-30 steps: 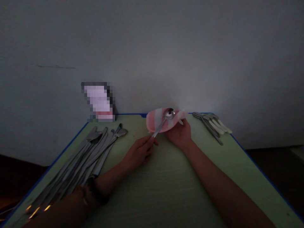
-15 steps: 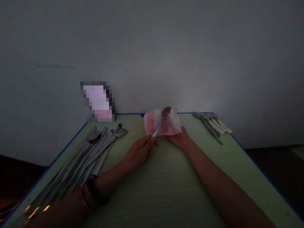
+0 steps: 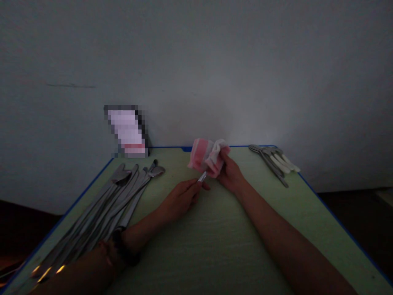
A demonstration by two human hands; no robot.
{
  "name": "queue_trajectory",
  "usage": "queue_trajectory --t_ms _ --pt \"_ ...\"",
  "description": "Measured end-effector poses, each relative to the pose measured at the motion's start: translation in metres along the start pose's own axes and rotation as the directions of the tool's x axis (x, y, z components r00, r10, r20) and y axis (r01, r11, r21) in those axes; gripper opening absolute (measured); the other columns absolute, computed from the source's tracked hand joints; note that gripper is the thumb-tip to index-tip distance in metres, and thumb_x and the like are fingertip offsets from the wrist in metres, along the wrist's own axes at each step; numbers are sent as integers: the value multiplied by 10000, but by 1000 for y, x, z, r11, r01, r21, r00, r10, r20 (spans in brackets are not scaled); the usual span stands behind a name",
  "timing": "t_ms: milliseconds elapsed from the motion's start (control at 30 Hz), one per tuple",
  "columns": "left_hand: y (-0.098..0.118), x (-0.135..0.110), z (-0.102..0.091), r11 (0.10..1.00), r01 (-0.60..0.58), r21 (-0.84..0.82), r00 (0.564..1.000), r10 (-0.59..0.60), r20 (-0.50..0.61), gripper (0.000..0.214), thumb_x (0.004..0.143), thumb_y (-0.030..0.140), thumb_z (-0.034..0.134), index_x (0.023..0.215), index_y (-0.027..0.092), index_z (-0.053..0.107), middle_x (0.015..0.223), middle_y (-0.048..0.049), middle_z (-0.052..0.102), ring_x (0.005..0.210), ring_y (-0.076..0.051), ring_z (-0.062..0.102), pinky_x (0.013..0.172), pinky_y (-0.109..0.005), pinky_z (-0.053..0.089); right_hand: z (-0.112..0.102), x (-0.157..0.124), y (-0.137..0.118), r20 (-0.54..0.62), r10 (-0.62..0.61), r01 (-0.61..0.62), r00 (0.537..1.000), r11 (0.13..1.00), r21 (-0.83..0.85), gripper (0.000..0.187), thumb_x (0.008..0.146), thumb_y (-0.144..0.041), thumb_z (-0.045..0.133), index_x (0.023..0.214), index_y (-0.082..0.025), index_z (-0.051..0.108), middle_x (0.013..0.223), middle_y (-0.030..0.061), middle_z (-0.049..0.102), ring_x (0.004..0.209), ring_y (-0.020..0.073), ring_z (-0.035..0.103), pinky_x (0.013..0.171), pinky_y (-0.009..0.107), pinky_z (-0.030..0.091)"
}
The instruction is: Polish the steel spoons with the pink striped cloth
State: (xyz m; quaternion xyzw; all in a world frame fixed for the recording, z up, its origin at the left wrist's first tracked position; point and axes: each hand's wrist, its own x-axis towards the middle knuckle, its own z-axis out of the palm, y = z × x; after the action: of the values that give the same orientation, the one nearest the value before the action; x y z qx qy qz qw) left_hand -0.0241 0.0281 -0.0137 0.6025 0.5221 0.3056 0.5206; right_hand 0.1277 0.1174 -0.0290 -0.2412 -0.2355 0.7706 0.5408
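My left hand point(image 3: 184, 196) pinches the handle of a metal spoon point(image 3: 202, 177) above the middle of the table. The spoon's bowl is hidden inside a pink and white striped cloth point(image 3: 201, 153). My right hand point(image 3: 231, 172) is closed on the cloth, which is folded around the spoon. The thumb presses the cloth from the near side; the other fingers are mostly hidden behind it. A dark beaded bracelet circles my left wrist.
Several long metal spoons and other cutlery point(image 3: 123, 196) lie in a pile on the table's left side. At the back right lie several metal and white-handled pieces point(image 3: 276, 159). A blurred-out upright screen point(image 3: 127, 129) leans on the wall point(image 3: 196, 73). Blue edging rims the pale green table point(image 3: 215, 246).
The cloth, open behind the spoon's bowl before, is now folded over it by my right hand, whose thumb has come to the front. My left hand keeps its grip on the handle.
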Motion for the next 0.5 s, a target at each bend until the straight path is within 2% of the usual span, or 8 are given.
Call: queue_trajectory --t_ms 100,233,400,500 --pt "2 -1 -1 996 -20 92 1000 20 1 401 884 453 363 974 171 633 540 57 383 460 -89 363 430 -193 268 -3 2 1 -8 -42 42 999 999 -22 189 785 -320 620 869 -151 609 805 21 687 695 126 639 643 249 537" --pt "6 -3 0 990 -42 134 999 43 0 412 889 457 348 971 167 629 519 61 374 463 -98 366 448 -202 277 -3 0 2 -11 -57 56 998 993 -107 192 718 -300 683 799 -144 604 713 3 664 604 117 612 581 246 516" --pt "5 -4 2 986 -49 156 996 59 -60 384 886 450 350 937 169 607 531 53 397 477 -110 392 464 -209 304 0 -5 0 42 35 -28 998 987 -160 280 613 -337 762 714 -124 611 639 14 649 609 114 584 619 241 496" --pt "2 -2 2 988 -55 142 995 66 -77 386 891 458 340 928 175 600 537 51 409 475 -109 400 467 -211 311 1 -6 1 58 66 -54 996 980 -189 268 597 -317 772 702 -121 622 629 15 648 591 109 567 597 232 478"
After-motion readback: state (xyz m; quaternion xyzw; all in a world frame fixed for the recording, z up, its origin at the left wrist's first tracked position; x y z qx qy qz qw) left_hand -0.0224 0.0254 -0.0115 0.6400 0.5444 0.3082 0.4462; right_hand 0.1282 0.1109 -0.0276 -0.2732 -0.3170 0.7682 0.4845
